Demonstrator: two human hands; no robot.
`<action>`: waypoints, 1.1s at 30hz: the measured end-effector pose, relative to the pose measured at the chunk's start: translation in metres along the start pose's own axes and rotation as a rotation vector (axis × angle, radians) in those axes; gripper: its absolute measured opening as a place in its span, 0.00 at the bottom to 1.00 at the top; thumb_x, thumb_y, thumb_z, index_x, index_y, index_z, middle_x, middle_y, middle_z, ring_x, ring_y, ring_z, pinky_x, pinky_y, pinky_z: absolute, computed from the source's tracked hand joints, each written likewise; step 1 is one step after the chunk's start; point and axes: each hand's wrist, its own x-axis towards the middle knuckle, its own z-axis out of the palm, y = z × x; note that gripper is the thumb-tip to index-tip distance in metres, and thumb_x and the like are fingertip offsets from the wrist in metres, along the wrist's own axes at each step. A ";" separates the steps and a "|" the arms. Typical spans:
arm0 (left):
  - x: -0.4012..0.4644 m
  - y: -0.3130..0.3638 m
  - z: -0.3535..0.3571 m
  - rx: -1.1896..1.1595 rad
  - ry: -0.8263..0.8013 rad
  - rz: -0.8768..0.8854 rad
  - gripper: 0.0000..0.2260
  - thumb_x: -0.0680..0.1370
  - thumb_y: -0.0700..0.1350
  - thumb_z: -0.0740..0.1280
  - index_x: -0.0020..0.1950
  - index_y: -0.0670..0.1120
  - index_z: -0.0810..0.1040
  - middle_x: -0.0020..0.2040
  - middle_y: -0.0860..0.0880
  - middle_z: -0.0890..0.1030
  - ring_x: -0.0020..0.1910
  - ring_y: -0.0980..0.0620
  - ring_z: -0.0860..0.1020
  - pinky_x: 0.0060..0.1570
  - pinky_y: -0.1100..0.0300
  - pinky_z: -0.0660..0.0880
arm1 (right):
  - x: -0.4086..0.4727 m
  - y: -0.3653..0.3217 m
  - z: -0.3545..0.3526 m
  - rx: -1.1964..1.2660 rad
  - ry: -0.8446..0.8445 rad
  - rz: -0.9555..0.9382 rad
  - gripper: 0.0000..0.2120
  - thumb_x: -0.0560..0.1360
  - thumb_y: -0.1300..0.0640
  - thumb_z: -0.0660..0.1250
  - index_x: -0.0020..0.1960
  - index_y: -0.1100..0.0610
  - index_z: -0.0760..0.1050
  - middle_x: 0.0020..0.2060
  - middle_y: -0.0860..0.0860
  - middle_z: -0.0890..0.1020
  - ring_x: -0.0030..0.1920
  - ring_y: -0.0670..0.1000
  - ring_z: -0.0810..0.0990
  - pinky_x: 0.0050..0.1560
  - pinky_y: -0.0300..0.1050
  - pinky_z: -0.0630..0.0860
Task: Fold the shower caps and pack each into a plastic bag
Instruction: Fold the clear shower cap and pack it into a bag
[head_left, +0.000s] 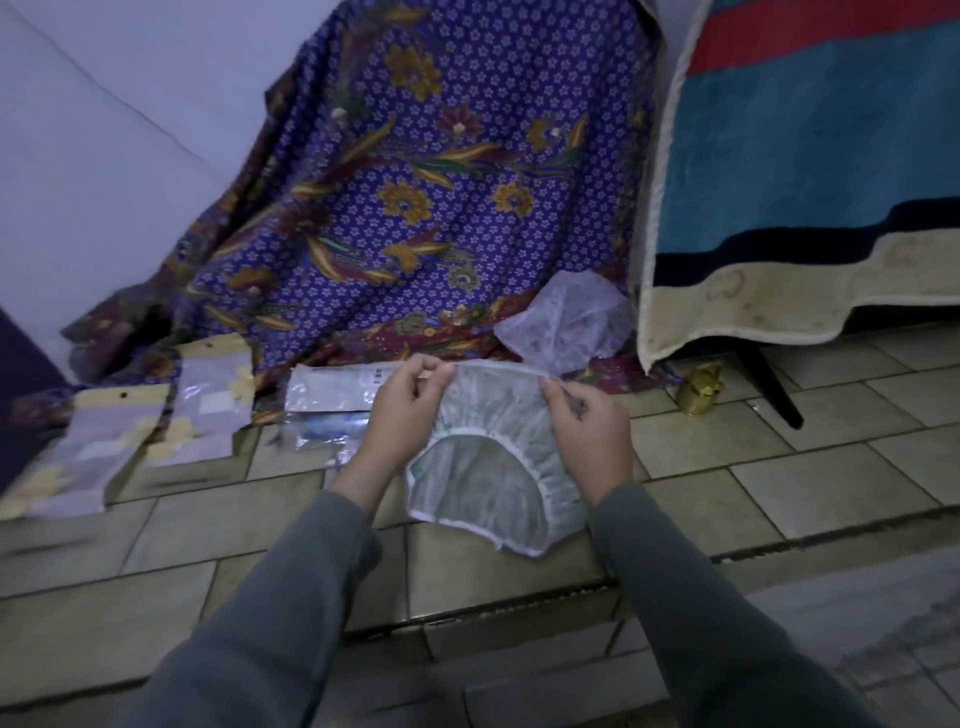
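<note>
I see both forearms in grey sleeves reaching forward over the tiled floor (727, 483), wrists raised. My left hand (402, 410) curls its fingers and pinches the elastic rim of a translucent shower cap (483, 467) at its upper left; my right hand (589, 421) pinches the same rim at the upper right, knuckles toward me. The rim is stretched taut between them and the cap hangs down in front of the wrists, its opening facing me. A second shower cap (566, 322) lies crumpled beyond, on the edge of the purple patterned cloth (441, 182). Flat plastic bags (332, 395) lie on the floor just left of my left hand.
</note>
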 end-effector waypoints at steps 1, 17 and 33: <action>0.000 -0.002 -0.012 0.035 -0.024 -0.027 0.10 0.79 0.51 0.64 0.42 0.48 0.77 0.29 0.54 0.73 0.28 0.61 0.69 0.32 0.66 0.66 | 0.000 -0.004 0.008 0.011 -0.011 -0.035 0.11 0.77 0.49 0.65 0.48 0.56 0.80 0.43 0.52 0.79 0.44 0.51 0.77 0.42 0.44 0.71; -0.042 -0.018 -0.123 0.185 -0.060 -0.139 0.04 0.73 0.42 0.72 0.44 0.50 0.81 0.43 0.52 0.83 0.41 0.55 0.79 0.46 0.54 0.78 | -0.033 -0.074 0.101 0.189 -0.430 -0.148 0.06 0.75 0.57 0.68 0.40 0.51 0.75 0.34 0.45 0.79 0.36 0.43 0.75 0.38 0.40 0.70; -0.068 -0.072 -0.164 0.561 -0.052 -0.191 0.29 0.68 0.55 0.75 0.66 0.52 0.68 0.58 0.55 0.77 0.53 0.51 0.77 0.49 0.54 0.76 | -0.062 -0.089 0.154 0.286 -0.643 -0.028 0.27 0.73 0.66 0.63 0.68 0.46 0.69 0.61 0.47 0.74 0.59 0.45 0.72 0.55 0.37 0.71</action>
